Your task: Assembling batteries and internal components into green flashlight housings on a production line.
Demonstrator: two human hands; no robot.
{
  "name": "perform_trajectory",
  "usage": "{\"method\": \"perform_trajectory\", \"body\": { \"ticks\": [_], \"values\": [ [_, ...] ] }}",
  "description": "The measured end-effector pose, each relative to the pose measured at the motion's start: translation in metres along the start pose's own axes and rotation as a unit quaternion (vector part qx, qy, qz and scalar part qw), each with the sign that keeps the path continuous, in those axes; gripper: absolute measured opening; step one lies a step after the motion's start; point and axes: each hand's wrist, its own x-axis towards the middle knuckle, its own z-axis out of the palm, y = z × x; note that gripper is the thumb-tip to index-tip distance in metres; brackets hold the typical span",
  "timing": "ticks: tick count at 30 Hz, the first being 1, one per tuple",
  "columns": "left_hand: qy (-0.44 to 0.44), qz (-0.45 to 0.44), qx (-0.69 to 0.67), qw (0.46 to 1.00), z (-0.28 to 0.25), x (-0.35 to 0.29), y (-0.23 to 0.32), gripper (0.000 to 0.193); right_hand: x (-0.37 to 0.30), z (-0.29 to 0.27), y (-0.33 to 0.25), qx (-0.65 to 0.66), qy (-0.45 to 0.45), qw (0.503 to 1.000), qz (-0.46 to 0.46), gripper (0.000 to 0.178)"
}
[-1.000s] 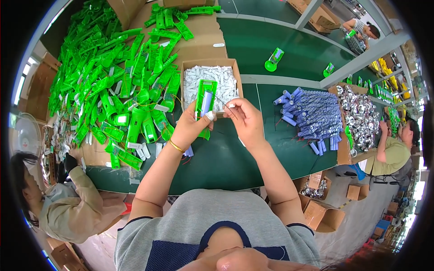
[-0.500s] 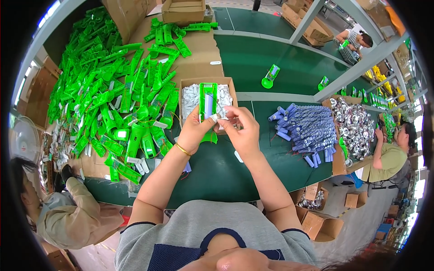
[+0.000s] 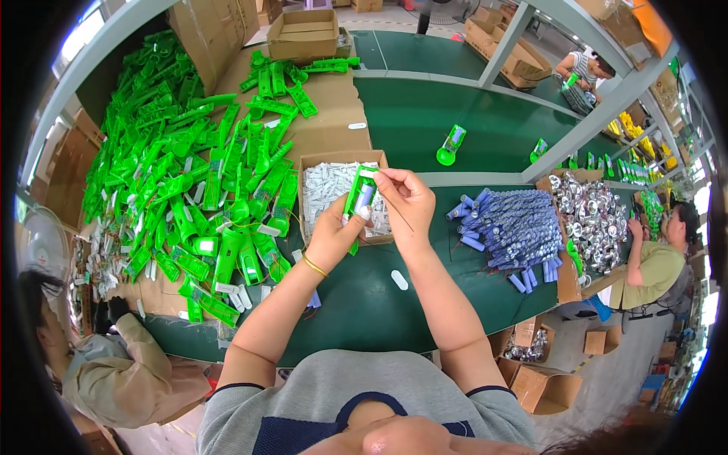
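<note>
My left hand (image 3: 332, 233) is closed around a long green plastic housing (image 3: 352, 199), tilted with its open side up. A blue-violet cylindrical battery (image 3: 365, 196) lies inside it. My left thumb presses at the battery's lower end. At the housing's upper end, by a small white strip (image 3: 368, 173), the fingers of my right hand (image 3: 409, 203) are pinched together. What they grip is hidden. A thin dark wire (image 3: 406, 221) shows across my right palm. Just beyond and beneath the housing stands a cardboard box (image 3: 303, 158) full of white plastic pieces (image 3: 324, 182).
Green housings (image 3: 189, 182) are heaped at the left. Wired blue batteries (image 3: 508, 227) lie piled at the right, beside a box of shiny metal cups (image 3: 588, 220). A white oval piece (image 3: 399, 280) rests on the green table (image 3: 356, 318). Co-workers sit at both sides and far right.
The housing has tilted to the right in my left hand. My right fingers have moved from its lower end to its upper end, where a white strip now shows.
</note>
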Motion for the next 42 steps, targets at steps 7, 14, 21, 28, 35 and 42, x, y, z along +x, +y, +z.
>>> {"method": "perform_trajectory", "body": {
  "ticks": [7,14,21,28,35,42],
  "values": [
    [0.044,0.004,0.071,0.996,-0.007,0.016,0.000,0.030,0.025,0.004,0.002,-0.124,-0.011,0.992,0.006,0.031],
    [-0.088,0.003,0.030,0.996,-0.026,0.057,0.007,0.038,0.099,-0.022,0.022,-0.172,-0.212,0.961,0.043,0.018],
    [0.173,0.001,0.371,0.912,-0.143,0.039,0.025,0.043,0.249,-0.146,0.086,-0.269,-0.044,0.960,0.068,0.019],
    [0.099,-0.142,0.702,0.690,-0.126,0.014,-0.014,0.060,0.300,-0.221,0.168,-0.454,-0.073,0.884,0.088,0.018],
    [0.186,-0.066,0.633,0.748,-0.148,0.011,-0.015,0.055,0.273,-0.154,0.139,-0.590,-0.009,0.787,-0.182,0.033],
    [0.160,0.102,0.390,0.901,-0.153,0.000,0.049,0.033,0.125,0.029,0.031,-0.266,-0.354,0.891,-0.106,0.050]
  ]
}}
